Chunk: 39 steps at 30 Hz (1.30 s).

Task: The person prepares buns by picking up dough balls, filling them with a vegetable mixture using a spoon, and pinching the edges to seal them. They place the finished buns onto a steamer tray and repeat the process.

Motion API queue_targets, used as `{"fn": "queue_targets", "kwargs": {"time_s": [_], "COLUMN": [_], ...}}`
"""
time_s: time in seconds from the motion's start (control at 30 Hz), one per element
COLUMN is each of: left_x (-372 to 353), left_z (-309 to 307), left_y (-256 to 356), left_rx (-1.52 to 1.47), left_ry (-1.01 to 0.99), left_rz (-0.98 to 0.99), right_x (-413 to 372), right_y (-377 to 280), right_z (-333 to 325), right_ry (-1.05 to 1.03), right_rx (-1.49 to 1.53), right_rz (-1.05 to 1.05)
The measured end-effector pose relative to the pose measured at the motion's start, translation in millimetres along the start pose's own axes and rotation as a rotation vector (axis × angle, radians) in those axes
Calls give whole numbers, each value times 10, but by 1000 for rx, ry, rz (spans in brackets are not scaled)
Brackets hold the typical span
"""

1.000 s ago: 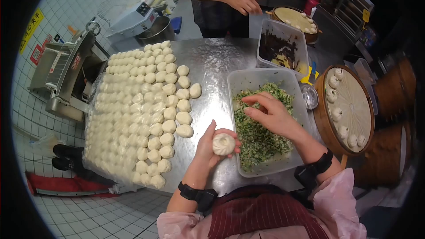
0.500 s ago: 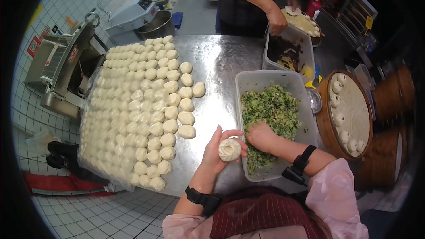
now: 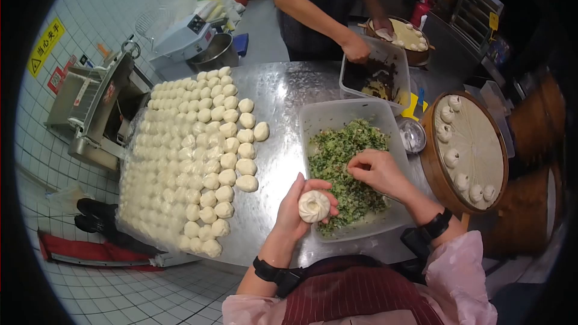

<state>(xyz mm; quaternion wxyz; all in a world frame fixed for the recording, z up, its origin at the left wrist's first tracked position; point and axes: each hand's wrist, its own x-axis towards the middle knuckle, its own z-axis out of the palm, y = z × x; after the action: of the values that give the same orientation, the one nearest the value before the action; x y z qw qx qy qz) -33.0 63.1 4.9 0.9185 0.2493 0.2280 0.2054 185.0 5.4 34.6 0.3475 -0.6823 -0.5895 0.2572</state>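
A round pleated bun (image 3: 313,206) with a hollow in its middle rests in my left hand (image 3: 295,207), whose fingers curl beneath and around it. My right hand (image 3: 374,170) hovers over green chopped filling (image 3: 343,144), thumb and fingertips pinched together; whatever they may hold is too small to name. The filling lies in a clear plastic tub (image 3: 312,110). Many dough balls (image 3: 245,151) stand in rows to the left, partly under plastic film (image 3: 159,174).
A round steamer (image 3: 431,162) holding several small buns stands right of the tub, beside a metal bowl (image 3: 412,135). Across the steel table (image 3: 274,84), a co-worker's hand (image 3: 355,50) is over a second tub (image 3: 402,78). A machine (image 3: 99,111) stands at left.
My right hand has lifted out of the filling and moved up, its fingertips now visible. The view has shifted slightly. The co-worker's hand remains at the second tub.
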Motion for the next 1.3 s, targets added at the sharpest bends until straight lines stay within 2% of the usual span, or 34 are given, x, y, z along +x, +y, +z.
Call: {"fn": "queue_targets", "kwargs": {"time_s": [0.13, 0.2, 0.23, 0.3, 0.37, 0.53, 0.6, 0.63, 0.73, 0.8, 0.87, 0.97, 1.03, 1.13, 1.2, 1.27, 1.3], "left_x": [34, 45, 53, 56, 112, 241, 270, 281, 303, 330, 354, 399, 426, 519, 607, 723, 754], "left_z": [114, 173, 207, 244, 269, 364, 425, 456, 603, 665, 696, 806, 879, 992, 1046, 1070, 1117], "left_y": [-138, -179, -209, -295, -351, -474, -516, -534, -566, -583, -597, -629, -651, -695, -746, -830, -857], "left_rx": [6, 31, 59, 85, 123, 118, 128, 156, 223, 262, 385, 392, 426, 444, 436, 291, 299], "left_ry": [-29, -28, 7, 51, 132, 163, 162, 168, 212, 249, 144, 104, 77, 8, -37, -76, -84], "left_rz": [15, 28, 30, 31, 26, 9, 3, 6, 4, -3, -91, -185, -233, -305, -329, -320, -320], "right_x": [-141, -192, -194, -261, -320, -480, -567, -600, -682, -706, -734, -768, -801, -890, -942, -987, -1015], "right_y": [-54, 5, -12, -71, -69, -203, -289, -294, -283, -283, -300, -296, -185, -46, -5, 19, 36], "right_z": [-156, -192, -240, -278, -329, -491, -526, -521, -495, -522, -573, -689, -741, -795, -945, -1093, -1159], "right_ry": [-52, 21, 25, -68, -77, -133, -135, -129, -72, -59, -45, -96, -136, -88, -86, -79, -21], "right_rx": [202, -146, -150, 184, 239, 351, 29, 26, -258, -285, -312, -221, -229, -263, -205, -152, -18], "right_rz": [80, -220, -231, 7, 27, -4, -268, -265, -429, -453, -474, -403, -535, -574, -490, -411, -255]}}
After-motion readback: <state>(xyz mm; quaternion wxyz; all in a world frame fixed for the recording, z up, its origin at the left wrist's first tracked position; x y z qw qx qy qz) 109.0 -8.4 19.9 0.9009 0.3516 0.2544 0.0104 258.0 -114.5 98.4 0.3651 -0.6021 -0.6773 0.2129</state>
